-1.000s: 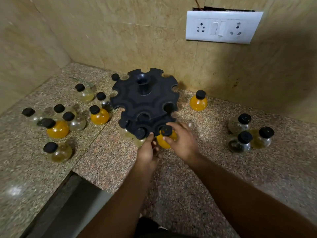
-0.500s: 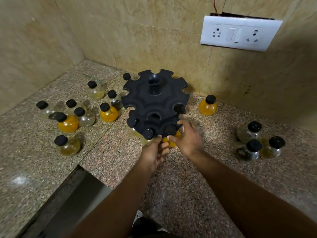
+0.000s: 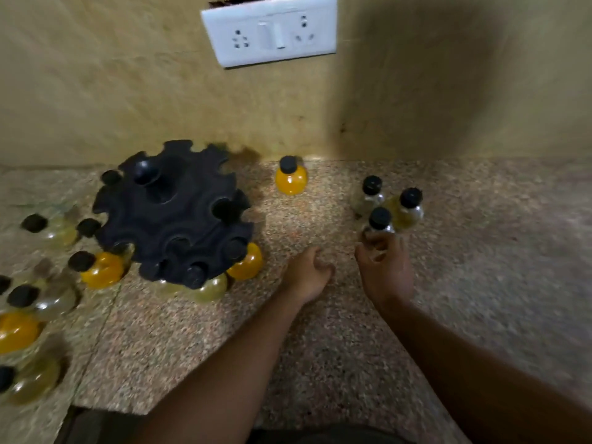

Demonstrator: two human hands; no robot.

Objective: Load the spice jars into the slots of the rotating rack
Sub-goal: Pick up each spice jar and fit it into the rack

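Reaching toward a cluster of three jars near the tabletop's right side, the right hand [image 3: 386, 270] has its fingers [image 3: 378, 243] partly spread, touching the base of the nearest clear jar [image 3: 379, 221] but not wrapped around it. The left hand [image 3: 307, 274] rests loosely curled on the speckled tabletop [image 3: 320, 347], holding nothing. The black rotating rack [image 3: 173, 216] stands toward the back edge, left of both hands. An orange jar [image 3: 245, 261] and a pale yellow jar [image 3: 208, 285] hang in its front slots. A lone orange jar [image 3: 291, 179] stands by the back wall. More jars sit along the left edge, blurred.
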